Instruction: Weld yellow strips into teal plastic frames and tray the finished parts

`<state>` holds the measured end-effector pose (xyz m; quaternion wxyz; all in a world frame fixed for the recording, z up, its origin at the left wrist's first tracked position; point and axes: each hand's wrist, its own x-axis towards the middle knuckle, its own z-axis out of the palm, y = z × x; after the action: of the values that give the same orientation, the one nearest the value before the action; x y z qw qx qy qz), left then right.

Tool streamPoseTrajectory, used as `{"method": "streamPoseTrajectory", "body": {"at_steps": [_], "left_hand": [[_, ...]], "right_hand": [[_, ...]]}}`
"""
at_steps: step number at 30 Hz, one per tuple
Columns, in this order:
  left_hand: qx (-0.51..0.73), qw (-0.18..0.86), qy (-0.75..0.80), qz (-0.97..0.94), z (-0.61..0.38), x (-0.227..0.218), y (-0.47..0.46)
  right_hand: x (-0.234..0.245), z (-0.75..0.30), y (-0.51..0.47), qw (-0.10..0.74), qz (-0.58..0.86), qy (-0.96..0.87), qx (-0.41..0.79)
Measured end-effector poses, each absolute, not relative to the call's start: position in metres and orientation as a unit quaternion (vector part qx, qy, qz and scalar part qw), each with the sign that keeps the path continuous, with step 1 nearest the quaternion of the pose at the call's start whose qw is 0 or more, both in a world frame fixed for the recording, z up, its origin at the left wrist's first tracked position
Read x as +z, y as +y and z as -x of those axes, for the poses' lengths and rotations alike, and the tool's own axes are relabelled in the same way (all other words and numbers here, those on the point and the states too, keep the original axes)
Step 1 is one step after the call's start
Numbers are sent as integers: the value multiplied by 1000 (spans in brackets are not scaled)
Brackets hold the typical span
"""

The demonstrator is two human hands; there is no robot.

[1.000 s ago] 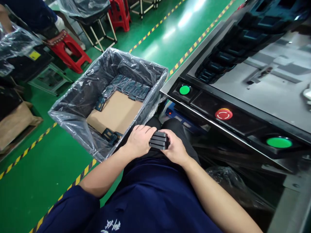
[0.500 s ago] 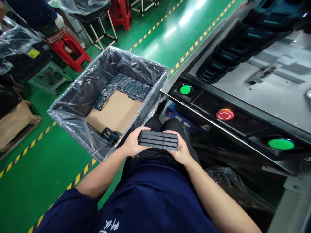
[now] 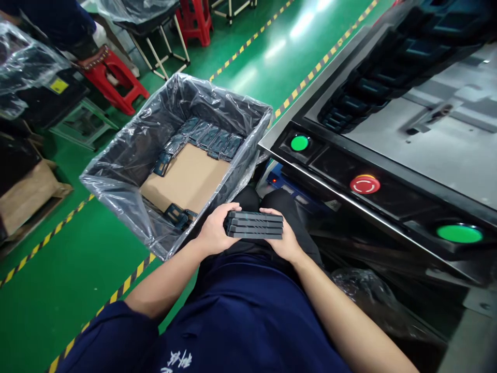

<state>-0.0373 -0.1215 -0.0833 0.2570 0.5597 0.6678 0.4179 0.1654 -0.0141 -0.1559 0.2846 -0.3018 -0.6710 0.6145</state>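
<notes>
Between both hands, above my lap, is a stack of several black plastic parts [image 3: 256, 226], lying one on another with their long edges towards me. My left hand [image 3: 217, 230] is closed on the stack's left end, thumb along the top far edge. Around the right end my right hand [image 3: 286, 238] is wrapped, its fingers partly hidden behind the stack. Just beyond my left hand stands a bin lined with clear plastic [image 3: 112, 189]. Inside it, dark plastic frames [image 3: 200, 132] line the edges of a cardboard sheet [image 3: 190, 173].
At the right is a machine with green buttons [image 3: 299, 143], a red emergency stop button [image 3: 365, 184] and a long row of stacked black parts [image 3: 373, 85] on its metal top. Red stools [image 3: 116, 83] and another person [image 3: 58, 23] are at the upper left.
The stack has turned slightly in my hands, so its left end face now shows. Both hands stay on it. The view has shifted a little.
</notes>
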Motion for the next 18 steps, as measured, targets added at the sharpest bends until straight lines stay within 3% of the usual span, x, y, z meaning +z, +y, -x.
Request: {"method": "streamPoseTrajectory", "body": {"at_steps": [8,14,18], "left_hand": [[443,145,636,-615,18,-73,-113],[420,114,598,-673,26,-78,-111],[436,110,598,-664,28,-85,-112]], "right_hand": [[-161,-163,-21,248,316,-591,700],[-141,-175,0,347,302,-723,515],[-119,-180,14,341,277,-779,448]]}}
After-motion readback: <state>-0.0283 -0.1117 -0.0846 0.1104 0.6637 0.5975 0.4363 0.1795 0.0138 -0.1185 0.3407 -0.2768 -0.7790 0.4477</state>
